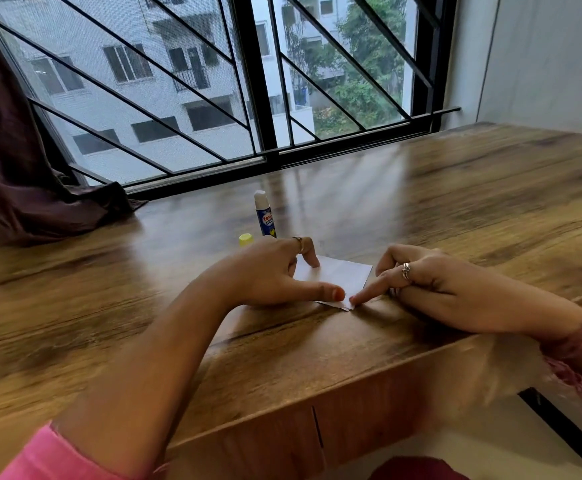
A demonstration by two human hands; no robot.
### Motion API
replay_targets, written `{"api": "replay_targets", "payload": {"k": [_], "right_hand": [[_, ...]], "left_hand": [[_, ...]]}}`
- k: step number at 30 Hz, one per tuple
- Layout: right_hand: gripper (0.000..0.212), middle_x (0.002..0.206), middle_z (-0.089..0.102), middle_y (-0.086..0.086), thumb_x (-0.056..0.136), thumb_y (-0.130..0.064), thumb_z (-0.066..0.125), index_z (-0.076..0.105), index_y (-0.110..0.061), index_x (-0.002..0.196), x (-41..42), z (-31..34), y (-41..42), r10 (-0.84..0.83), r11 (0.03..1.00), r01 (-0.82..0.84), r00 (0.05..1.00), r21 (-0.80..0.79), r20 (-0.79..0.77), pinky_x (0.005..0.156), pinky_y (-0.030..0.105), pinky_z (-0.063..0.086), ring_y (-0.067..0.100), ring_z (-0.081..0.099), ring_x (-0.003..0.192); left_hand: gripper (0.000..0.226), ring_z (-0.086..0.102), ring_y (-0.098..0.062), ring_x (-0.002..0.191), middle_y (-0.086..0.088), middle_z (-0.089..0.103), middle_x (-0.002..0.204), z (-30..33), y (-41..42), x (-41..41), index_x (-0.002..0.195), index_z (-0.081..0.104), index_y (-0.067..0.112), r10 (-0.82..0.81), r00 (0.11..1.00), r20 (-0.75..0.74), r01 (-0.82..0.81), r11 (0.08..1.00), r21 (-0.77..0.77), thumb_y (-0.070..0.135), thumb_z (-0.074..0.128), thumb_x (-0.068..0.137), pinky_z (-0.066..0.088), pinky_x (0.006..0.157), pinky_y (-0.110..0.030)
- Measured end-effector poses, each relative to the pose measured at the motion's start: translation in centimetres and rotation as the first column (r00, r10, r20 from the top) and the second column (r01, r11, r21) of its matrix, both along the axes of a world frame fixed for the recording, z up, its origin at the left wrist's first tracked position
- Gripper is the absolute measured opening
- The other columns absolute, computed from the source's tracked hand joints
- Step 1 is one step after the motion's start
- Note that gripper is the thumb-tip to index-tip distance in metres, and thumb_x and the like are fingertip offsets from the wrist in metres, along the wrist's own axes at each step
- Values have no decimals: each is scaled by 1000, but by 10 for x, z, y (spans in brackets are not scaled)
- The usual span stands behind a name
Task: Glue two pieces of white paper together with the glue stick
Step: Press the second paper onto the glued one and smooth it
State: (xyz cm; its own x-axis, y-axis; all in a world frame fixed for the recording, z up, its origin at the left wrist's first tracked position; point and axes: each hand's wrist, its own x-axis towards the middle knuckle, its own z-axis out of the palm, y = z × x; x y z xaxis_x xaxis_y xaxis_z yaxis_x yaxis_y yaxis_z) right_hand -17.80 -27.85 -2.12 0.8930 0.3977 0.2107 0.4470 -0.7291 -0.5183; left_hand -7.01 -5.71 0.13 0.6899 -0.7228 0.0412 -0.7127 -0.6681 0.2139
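Paper, white and rectangular (334,277), lay flat on the brown wood-grain bench (456,202) between both hands, its long axis running from the far left to the near right corner; whether one sheet or two stacked could not be told. The left hand (269,271) pressed it with thumb and a straight finger, holding nothing. The right hand (417,282) pressed the near corner with an extended forefinger, other fingers curled and empty. The blue-and-white glue stick (264,214) stood upright, uncapped, just beyond the left hand, its yellow cap (245,239) beside it.
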Motion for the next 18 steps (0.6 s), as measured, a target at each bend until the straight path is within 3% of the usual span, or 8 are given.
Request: {"api": "replay_targets", "payload": {"k": [5,10,14,18], "right_hand": [[42,98,54,-17,89,-23,42,62,-50,114,1,0,3,-33,999,33,999,-33,2,88,32,42,3,54,92],[42,101,53,-18,85,-34,39,54,-64,109,-1,1,6,-40,992,41,999,-118,12,96,34,32,1,51,96],[41,99,52,-22,83,-38,39,51,-72,103,-1,2,6,-30,993,32,999,-113,13,96,28,25,-1,50,99],[42,96,50,-23,83,-39,36,53,-68,107,1,1,4,-44,993,44,999,-106,4,91,15,18,-9,45,99]], "left_hand": [[70,43,-6,54,8,49,59,0,-3,-2,105,55,30,22,1000,-22,-22,1000,11,81,53,57,29,52,-27],[66,41,-4,56,9,49,62,0,-3,-5,107,54,30,55,998,-32,-54,998,21,77,59,62,27,52,-27],[65,40,-4,57,11,47,64,0,-4,-5,107,53,31,76,996,-38,-75,997,29,76,61,61,27,51,-27],[64,39,-4,57,12,45,64,0,-5,-6,107,53,31,89,995,-53,-87,996,27,75,63,62,27,51,-27]]}}
